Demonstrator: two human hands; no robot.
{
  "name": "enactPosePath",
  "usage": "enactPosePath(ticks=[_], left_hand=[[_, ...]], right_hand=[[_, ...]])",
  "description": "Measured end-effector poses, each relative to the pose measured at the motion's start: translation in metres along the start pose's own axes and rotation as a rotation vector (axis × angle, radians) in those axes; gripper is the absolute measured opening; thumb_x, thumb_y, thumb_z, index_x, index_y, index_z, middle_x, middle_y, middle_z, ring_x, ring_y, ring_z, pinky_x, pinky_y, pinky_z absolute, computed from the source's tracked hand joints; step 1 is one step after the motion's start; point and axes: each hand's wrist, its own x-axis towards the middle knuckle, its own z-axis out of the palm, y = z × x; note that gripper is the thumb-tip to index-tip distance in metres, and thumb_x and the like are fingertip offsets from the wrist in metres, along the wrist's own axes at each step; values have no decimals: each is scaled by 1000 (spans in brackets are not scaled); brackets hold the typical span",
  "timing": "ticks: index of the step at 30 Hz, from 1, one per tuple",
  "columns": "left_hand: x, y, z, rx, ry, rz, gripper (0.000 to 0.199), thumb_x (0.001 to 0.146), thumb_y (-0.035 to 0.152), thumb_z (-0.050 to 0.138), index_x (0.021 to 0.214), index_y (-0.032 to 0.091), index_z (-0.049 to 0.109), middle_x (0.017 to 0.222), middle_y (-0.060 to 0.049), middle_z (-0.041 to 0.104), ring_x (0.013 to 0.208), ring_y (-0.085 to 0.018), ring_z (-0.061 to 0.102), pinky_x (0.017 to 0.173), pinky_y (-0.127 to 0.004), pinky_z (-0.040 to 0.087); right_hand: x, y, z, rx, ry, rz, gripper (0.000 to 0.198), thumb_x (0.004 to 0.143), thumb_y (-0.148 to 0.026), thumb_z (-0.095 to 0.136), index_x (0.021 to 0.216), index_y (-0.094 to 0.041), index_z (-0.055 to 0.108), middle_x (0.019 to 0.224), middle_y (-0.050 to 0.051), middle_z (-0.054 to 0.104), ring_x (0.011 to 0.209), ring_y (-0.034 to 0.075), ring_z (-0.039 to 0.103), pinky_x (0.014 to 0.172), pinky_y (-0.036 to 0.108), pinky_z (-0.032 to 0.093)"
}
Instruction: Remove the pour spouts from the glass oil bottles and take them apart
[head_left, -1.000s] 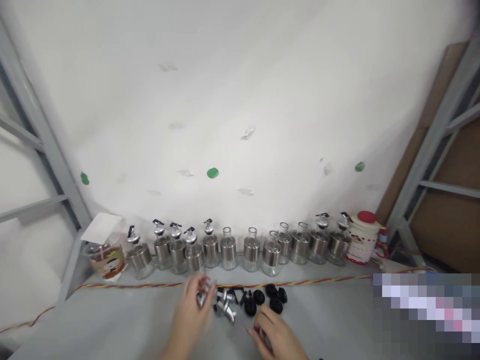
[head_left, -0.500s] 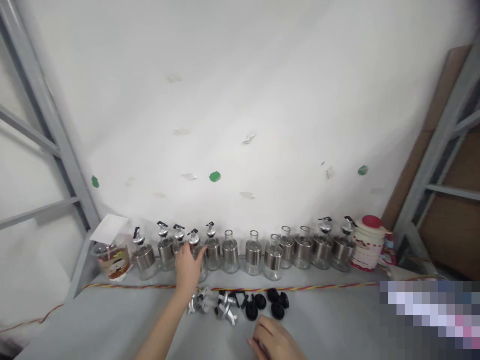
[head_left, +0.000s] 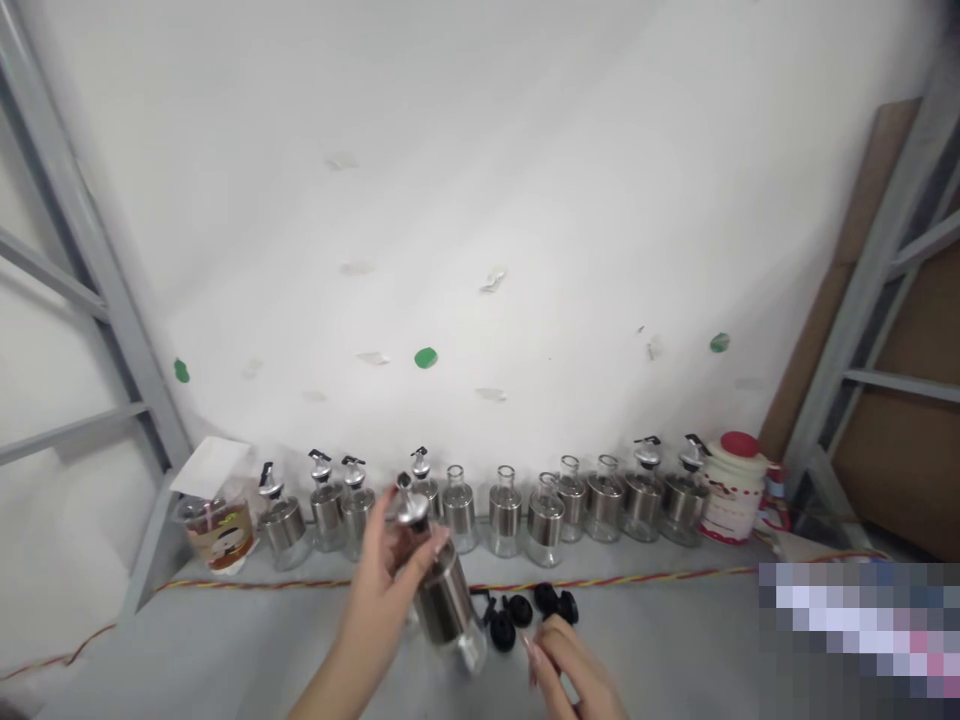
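At lower centre I see the left hand [head_left: 386,570] gripping a tilted, spout-topped bottle [head_left: 446,600], the right hand [head_left: 570,665] curled near black pieces [head_left: 502,632], its grasp unclear, while behind, six bottles [head_left: 283,528] wear spouts [head_left: 320,467] and five open-necked ones [head_left: 505,522] remain unfitted.

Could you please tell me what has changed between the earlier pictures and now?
The left hand reached to the row, took hold of a capped bottle near its neck and brought it toward the wearer, now tilted above the table. The right hand stayed low near the black parts; the other bottles still stand in their row.
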Motion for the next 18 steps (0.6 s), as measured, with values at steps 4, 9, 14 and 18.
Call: enactPosePath(ticks=[4,9,14,18], left_hand=[[-34,-28,3,-4,-122,-201,76,68,36,69,131,21,29,87,-4,67,82,-21,63,79,-32,46],[-48,-76,-7,-93,-286,-344,72,60,36,75,123,19,45,78,-3,66,62,-16,60,61,-29,46],[-50,-105,-16,-183,-391,-535,73,55,37,79,119,16,51,71,-2,63,48,-11,55,48,-25,43],[-54,-113,-15,-103,-455,-549,56,54,37,80,103,15,64,71,-2,64,54,-10,54,53,-22,41]], right_hand=[[2,-14,-1,129,-10,180,39,93,-37,29,62,-21,45,62,-1,46,58,13,48,61,22,41],[2,-17,4,229,-92,418,44,89,-51,27,61,-21,41,58,-2,44,57,14,46,59,22,40],[2,-16,5,318,-166,508,42,87,-55,30,66,-21,42,62,-1,45,63,15,47,65,23,40],[0,-13,8,375,-222,529,42,88,-55,27,67,-21,41,58,-4,42,56,13,44,54,22,38]])
